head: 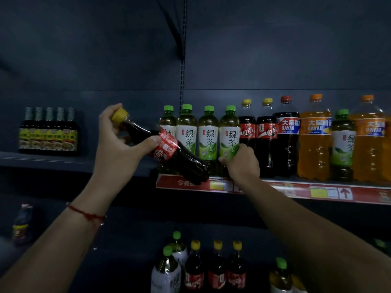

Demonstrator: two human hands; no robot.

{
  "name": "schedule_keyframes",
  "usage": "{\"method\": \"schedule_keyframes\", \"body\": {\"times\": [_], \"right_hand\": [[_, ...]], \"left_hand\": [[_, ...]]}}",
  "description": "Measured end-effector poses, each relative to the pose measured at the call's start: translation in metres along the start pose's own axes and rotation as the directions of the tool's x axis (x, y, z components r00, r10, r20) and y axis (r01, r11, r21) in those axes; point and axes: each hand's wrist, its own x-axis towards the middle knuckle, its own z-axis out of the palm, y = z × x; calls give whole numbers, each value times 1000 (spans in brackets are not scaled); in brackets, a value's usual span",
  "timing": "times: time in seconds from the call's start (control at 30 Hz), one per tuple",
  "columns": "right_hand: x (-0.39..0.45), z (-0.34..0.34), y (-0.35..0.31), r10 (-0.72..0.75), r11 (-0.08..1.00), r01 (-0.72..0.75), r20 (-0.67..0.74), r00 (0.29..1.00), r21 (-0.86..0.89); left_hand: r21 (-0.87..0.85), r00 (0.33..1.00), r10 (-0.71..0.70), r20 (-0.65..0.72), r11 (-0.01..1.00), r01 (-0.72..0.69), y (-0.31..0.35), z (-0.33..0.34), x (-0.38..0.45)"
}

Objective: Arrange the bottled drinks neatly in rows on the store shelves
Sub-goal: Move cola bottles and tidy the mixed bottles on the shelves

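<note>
My left hand (118, 140) grips a yellow-capped cola bottle (169, 149) by its neck and label, tilted with its base down to the right, in front of the shelf (296, 188) edge. My right hand (241, 160) grips the lower part of a green tea bottle (229, 134) that stands upright on the shelf. Three more green tea bottles (208, 134) stand in a row to its left. To its right stand two small cola bottles (265, 136), a large dark Dayao bottle (287, 136), two orange soda bottles (314, 138) and one more green tea bottle (342, 144).
A pack of dark bottles (49, 132) sits on the left shelf. The lower shelf holds cola bottles (215, 269) and green tea bottles (167, 271). A slotted upright post (183, 60) divides the two shelf bays. A dark bottle (22, 225) lies low on the left.
</note>
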Motion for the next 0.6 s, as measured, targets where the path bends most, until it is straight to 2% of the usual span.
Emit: {"method": "schedule_keyframes", "body": {"times": [0.23,0.33,0.43,0.5,0.6], "right_hand": [[-1,3,2,-51,998,52,40,998,-36],[-8,-9,7,-87,993,77,116,989,92],[-38,-28,4,-184,964,152,135,974,219],[-67,-43,5,-252,950,209,174,952,231],[-111,-67,12,-364,926,299,336,869,231]], "left_hand": [[-67,995,-88,42,994,90,0,11,-18],[-64,992,-108,65,992,113,2,13,-24],[-64,989,-116,96,990,123,7,14,-31],[-67,983,-125,134,989,135,10,18,-36],[-85,967,-133,217,984,154,18,30,-47]]}}
